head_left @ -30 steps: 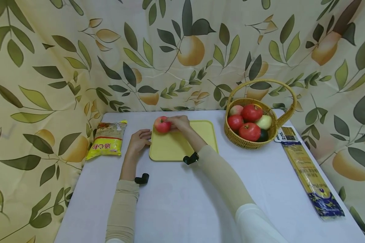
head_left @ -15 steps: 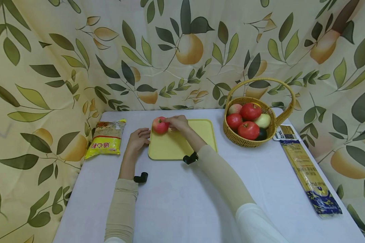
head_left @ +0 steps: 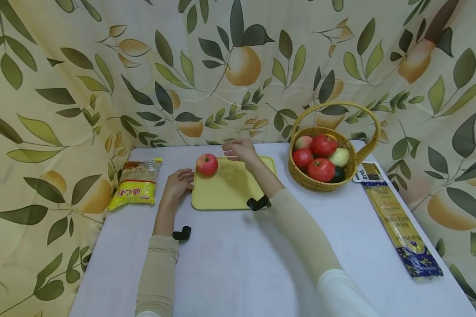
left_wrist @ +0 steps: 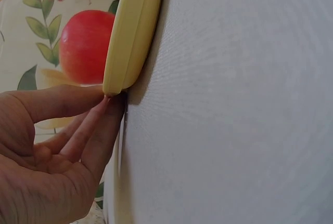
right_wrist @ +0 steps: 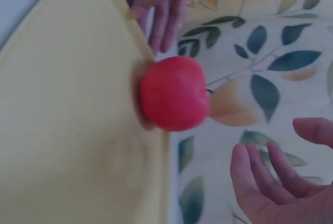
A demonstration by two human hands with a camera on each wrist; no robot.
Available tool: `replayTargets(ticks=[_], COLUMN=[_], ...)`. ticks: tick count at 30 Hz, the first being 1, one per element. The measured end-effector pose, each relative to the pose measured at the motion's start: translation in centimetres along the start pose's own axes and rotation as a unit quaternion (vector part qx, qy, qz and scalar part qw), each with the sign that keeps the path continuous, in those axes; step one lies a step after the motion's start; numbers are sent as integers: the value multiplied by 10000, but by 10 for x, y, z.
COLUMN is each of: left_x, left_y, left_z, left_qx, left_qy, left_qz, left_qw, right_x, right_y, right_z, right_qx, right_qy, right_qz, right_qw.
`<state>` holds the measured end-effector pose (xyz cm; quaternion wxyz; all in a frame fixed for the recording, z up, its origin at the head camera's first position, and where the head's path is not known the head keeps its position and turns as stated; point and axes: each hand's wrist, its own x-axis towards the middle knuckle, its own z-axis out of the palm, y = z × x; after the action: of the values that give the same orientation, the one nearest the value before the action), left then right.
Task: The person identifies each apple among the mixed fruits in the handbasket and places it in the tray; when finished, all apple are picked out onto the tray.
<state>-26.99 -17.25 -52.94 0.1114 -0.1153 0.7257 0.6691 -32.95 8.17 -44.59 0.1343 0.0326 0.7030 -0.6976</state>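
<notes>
A red apple (head_left: 207, 165) sits at the far left corner of a yellow tray (head_left: 230, 193), its stem showing in the right wrist view. My left hand (head_left: 177, 184) is at the tray's left edge. In the left wrist view, the thumb and fingertips of this hand (left_wrist: 57, 146) meet at the yellow rim, holding it. My right hand (head_left: 241, 151) hovers over the back of the tray, to the right of the apple and apart from it. Its fingers (right_wrist: 260, 180) are spread loosely with nothing between them.
A wicker basket (head_left: 315, 185) of red and pale fruit or vegetables stands at the back right, its tall handle arching up. A long pasta packet (head_left: 400, 229) lies along the right edge. To the left lies a yellow bag (head_left: 136, 185). Patterned cloth (head_left: 238, 105) hangs behind.
My right hand has let go of the apple and moved up and to the right. The apple stays at the tray's corner, and the left hand keeps its place at the rim.
</notes>
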Motion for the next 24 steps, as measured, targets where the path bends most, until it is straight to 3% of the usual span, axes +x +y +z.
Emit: replayTargets(ticks=[12,17,24], left_x=[0,-1,-2], left_y=[0,-1,0], left_z=[0,-2,1], left_qx=[8,-56,23], left_qy=[-55,-75,-132], left_qz=[33,87,68], left_qw=[10000,9999,9999], right_x=[-41,-52,-67], right_y=[-54,-66,-77], right_z=[-39,-56,-85], right_qx=[-296,-380,-635], right_qy=[-103,-181,46], right_qz=[-598,-741,-854], right_qw=[9977,9964,9943])
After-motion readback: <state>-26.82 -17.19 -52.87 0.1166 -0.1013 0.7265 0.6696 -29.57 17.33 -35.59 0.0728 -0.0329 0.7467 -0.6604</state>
